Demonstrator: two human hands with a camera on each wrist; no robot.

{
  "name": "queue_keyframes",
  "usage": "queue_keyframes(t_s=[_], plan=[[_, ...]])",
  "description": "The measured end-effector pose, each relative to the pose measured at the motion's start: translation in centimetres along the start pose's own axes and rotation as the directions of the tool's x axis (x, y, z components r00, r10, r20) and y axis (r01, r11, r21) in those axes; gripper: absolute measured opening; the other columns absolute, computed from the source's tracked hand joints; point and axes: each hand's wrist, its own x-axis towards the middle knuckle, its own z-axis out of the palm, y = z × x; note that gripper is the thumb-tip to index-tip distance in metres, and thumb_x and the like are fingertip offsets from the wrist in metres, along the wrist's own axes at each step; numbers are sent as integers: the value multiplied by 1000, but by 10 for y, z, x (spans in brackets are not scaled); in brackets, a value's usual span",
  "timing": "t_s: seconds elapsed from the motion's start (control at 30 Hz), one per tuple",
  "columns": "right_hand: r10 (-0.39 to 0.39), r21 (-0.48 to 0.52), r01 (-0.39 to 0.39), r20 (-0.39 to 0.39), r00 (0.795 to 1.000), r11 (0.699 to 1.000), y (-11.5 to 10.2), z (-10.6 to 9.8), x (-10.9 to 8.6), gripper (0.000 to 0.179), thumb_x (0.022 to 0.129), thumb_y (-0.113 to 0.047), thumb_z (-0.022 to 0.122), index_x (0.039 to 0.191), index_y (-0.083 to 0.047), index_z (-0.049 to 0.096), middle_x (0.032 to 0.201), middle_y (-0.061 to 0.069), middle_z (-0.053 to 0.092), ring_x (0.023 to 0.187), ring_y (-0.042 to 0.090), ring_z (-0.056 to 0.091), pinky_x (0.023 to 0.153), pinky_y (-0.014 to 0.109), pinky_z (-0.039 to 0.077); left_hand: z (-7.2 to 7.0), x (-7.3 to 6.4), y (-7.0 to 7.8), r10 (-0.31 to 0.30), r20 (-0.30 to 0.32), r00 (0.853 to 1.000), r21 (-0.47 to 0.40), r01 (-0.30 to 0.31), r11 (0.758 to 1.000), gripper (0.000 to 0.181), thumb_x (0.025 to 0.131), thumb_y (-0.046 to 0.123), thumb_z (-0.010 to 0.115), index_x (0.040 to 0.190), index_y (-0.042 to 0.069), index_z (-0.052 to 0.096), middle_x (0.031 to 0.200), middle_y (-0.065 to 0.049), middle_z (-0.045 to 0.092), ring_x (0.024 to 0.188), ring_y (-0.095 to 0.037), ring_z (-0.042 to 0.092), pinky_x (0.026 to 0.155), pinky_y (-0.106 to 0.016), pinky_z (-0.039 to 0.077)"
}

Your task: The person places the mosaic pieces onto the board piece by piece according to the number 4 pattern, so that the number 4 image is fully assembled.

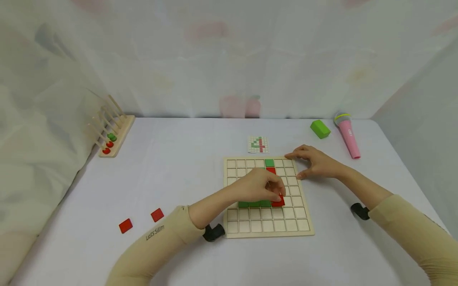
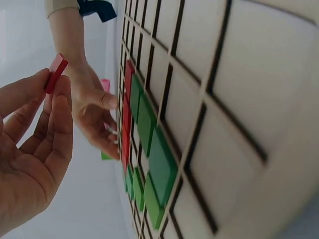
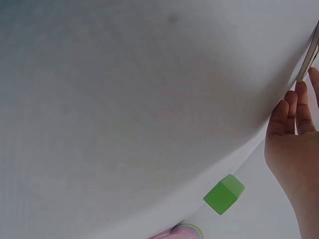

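Observation:
My left hand (image 1: 255, 186) pinches a red square tile (image 2: 56, 73) between thumb and fingertips, above the wooden grid board (image 1: 264, 232). In the left wrist view the tile is tilted and apart from the board. On the board lie several green tiles (image 2: 162, 158) and several red tiles (image 2: 126, 112); in the head view my left hand covers part of them. My right hand (image 1: 318, 162) rests at the board's far right corner, thumb by the right edge and fingertips at the corner. A small card (image 1: 258, 145) with a green and red grid pattern lies behind the board.
Two loose red tiles (image 1: 125, 226) lie on the left of the white table (image 1: 179, 159). A wooden peg rack (image 1: 119, 139) with red and green beads stands at the far left. A green block (image 1: 320, 129) and a pink microphone (image 1: 348, 137) lie at the far right.

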Motion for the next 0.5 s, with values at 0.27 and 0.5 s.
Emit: queue_keyframes(t_s=[0.27, 0.5], plan=[[7, 14, -7, 7, 1000, 1000, -1, 0, 0, 69, 72, -27, 87, 135, -14, 61, 129, 11, 54, 124, 26, 45, 105, 51, 35, 23, 12, -3, -68, 54, 996, 112, 61, 992, 10, 83, 8, 75, 84, 17, 75, 65, 8, 65, 60, 2, 53, 59, -14, 41], [11, 13, -12, 6, 1000, 1000, -1, 0, -1, 69, 72, -27, 87, 134, -15, 61, 129, 11, 55, 124, 26, 45, 103, 48, 36, 28, 13, -4, -103, 48, 994, 173, 93, 981, 8, 82, 10, 78, 83, 18, 75, 65, 7, 65, 61, 1, 53, 62, -14, 42]])
